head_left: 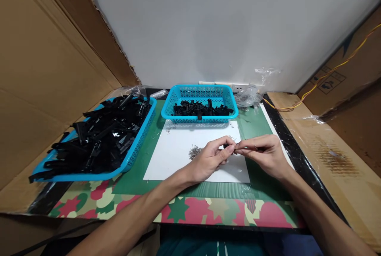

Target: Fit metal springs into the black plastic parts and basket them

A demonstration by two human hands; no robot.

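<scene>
My left hand point(212, 157) and my right hand point(266, 153) meet fingertip to fingertip over the white sheet point(178, 168). A small black part shows in part between the closed fingers of my left hand; most of it is hidden. My right thumb and fingers pinch at the same spot, on something too small to make out. Beside my left hand lies a pile of tiny metal wire pieces point(195, 152), perhaps springs. A few more are scattered near the sheet's far edge.
At the left, a blue basket point(138, 139) is heaped with black parts point(104, 133). Another blue basket point(229, 93) behind the sheet holds smaller black pieces point(196, 109). Cardboard walls point(44, 49) flank the table. Clear plastic bags point(250, 95) and a yellow wire point(306, 95) lie back right.
</scene>
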